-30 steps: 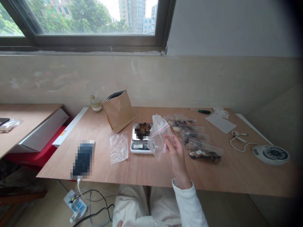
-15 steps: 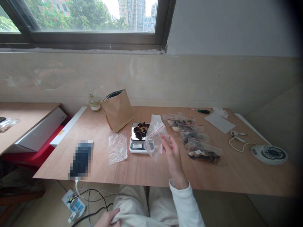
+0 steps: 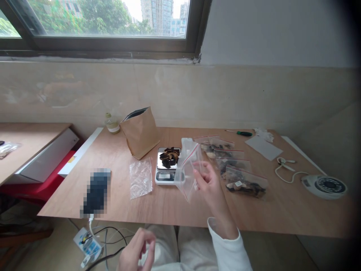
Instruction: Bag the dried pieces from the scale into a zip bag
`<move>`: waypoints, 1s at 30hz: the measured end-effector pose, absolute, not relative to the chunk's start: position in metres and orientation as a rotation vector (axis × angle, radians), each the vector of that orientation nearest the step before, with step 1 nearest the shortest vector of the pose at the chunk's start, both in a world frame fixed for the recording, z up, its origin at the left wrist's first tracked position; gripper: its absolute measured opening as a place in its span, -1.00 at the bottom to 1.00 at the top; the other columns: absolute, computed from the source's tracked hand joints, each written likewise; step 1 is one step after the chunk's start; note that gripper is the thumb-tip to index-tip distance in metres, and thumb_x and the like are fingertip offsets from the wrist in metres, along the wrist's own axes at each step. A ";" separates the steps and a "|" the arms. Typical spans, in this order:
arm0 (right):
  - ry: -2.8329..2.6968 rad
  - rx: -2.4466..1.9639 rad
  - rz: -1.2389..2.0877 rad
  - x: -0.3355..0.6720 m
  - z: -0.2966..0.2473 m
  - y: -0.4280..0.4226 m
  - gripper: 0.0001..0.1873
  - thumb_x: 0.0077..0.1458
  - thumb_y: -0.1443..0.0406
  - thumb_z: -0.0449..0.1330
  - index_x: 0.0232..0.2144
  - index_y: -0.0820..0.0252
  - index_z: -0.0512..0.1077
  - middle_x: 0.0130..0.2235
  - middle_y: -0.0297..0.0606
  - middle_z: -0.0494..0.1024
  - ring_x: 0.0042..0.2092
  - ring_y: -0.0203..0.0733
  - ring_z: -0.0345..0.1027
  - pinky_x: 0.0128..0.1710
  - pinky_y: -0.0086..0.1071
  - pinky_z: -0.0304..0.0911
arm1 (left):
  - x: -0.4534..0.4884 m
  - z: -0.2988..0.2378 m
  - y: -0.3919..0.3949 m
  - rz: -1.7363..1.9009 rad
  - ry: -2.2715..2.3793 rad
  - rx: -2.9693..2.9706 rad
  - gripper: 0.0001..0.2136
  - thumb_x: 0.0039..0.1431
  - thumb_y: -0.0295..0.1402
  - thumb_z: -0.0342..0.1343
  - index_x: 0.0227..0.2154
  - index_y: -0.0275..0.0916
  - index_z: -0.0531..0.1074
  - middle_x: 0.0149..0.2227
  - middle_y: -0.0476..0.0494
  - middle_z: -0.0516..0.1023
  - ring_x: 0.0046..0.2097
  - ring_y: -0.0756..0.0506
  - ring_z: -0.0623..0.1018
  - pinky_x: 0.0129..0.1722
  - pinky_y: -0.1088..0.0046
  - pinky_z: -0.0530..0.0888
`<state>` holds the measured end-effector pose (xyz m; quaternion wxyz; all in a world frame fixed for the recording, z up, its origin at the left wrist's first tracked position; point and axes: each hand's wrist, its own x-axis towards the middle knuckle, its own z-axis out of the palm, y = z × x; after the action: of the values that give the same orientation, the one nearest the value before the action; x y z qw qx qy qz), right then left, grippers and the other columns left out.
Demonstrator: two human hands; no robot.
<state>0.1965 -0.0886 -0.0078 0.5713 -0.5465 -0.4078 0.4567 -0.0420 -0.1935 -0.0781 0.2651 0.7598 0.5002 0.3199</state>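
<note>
Head view: right hand (image 3: 210,184), grip pinching an empty zip bag (image 3: 188,165) by its side, leaving the mouth free and upward, lifted off the worktop (image 3: 175,207) just beside the scale (image 3: 167,175) of dark dried pieces (image 3: 169,156); left hand (image 3: 138,250), grip loose, empty, over the lap; filled bags (image 3: 242,184) rowed alongside.
</note>
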 end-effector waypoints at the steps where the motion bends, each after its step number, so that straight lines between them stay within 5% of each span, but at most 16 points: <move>1: -1.012 -1.283 1.122 0.195 -0.008 -0.090 -0.70 0.08 0.12 0.16 -0.19 0.15 0.28 -0.59 -0.50 0.32 -0.59 -0.41 0.10 -0.60 -0.54 0.00 | -0.029 -0.067 -0.184 0.982 1.362 1.942 -0.92 0.24 -0.40 -0.05 -0.28 -0.15 0.34 -0.40 -0.03 0.47 -0.40 0.02 0.51 -0.38 0.58 0.44; 6: -1.196 -1.255 1.347 0.167 -0.020 -0.090 -0.77 0.13 0.19 0.10 -0.17 0.13 0.26 -0.54 -0.46 0.36 -0.51 -0.35 0.23 -0.51 -0.51 0.11 | 0.033 -0.042 -0.129 1.203 1.233 1.542 -0.69 0.23 -0.28 0.02 0.02 -0.14 0.20 -0.20 -0.11 0.47 -0.25 -0.02 0.52 -0.22 0.45 0.47; 10: -1.249 -1.235 1.407 0.154 -0.027 -0.082 -0.81 0.17 0.20 0.04 -0.16 0.11 0.25 -0.52 -0.44 0.37 -0.49 -0.32 0.27 -0.46 -0.47 0.16 | 0.045 -0.044 -0.096 1.268 1.309 1.365 -0.84 0.24 -0.24 -0.01 -0.21 -0.19 0.32 -0.38 -0.03 0.46 -0.44 0.04 0.46 -0.41 0.53 0.42; 15: -1.285 -1.316 1.359 0.178 -0.034 -0.064 -0.72 0.13 0.15 0.10 -0.13 0.13 0.28 -0.58 -0.51 0.25 -0.56 -0.38 0.06 -0.55 -0.51 -0.01 | 0.021 -0.039 -0.071 1.581 1.572 1.094 -0.81 0.16 -0.19 0.06 -0.33 -0.22 0.30 -0.54 0.09 0.35 -0.60 0.07 0.35 -0.62 0.58 0.30; 18: -1.365 -1.192 1.447 0.199 -0.048 -0.043 -0.59 0.09 0.06 0.16 -0.08 0.14 0.31 -0.48 -0.44 0.32 -0.49 -0.35 0.16 -0.49 -0.48 0.13 | 0.006 -0.033 -0.055 1.742 1.662 1.031 -0.80 0.12 -0.21 0.10 -0.40 -0.22 0.27 -0.55 0.10 0.36 -0.60 0.06 0.35 -0.61 0.57 0.30; 21: -1.413 -1.260 1.125 0.210 -0.071 -0.020 -0.62 0.15 0.06 0.08 -0.07 0.13 0.34 -0.20 -0.23 0.39 -0.23 -0.22 0.32 -0.20 -0.32 0.29 | -0.003 -0.031 -0.041 1.664 1.710 1.116 -0.78 0.09 -0.21 0.13 -0.47 -0.22 0.27 -0.64 0.15 0.30 -0.65 0.07 0.31 -0.62 0.57 0.26; 24: -1.489 -1.496 0.642 0.209 -0.098 -0.003 -0.65 0.16 0.17 0.07 -0.03 0.15 0.33 -0.05 -0.10 0.31 0.02 -0.06 0.24 0.09 -0.11 0.16 | -0.008 -0.033 -0.031 1.608 1.829 1.178 -0.79 0.07 -0.19 0.12 -0.48 -0.22 0.30 -0.62 0.13 0.32 -0.64 0.06 0.31 -0.60 0.55 0.24; 30: -1.666 -1.640 0.381 0.194 -0.123 0.008 -0.70 0.12 0.34 0.08 -0.07 0.20 0.37 -0.11 -0.07 0.36 -0.02 0.02 0.21 0.03 -0.05 0.20 | -0.005 -0.040 -0.018 1.518 2.015 1.331 -0.84 0.08 -0.23 0.10 -0.47 -0.20 0.33 -0.62 0.10 0.36 -0.56 0.01 0.38 -0.48 0.51 0.25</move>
<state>0.1944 0.0082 -0.1228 0.3770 -0.6412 -0.6516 0.1491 -0.0050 -0.0180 -0.0402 0.1442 0.4616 0.6992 0.5265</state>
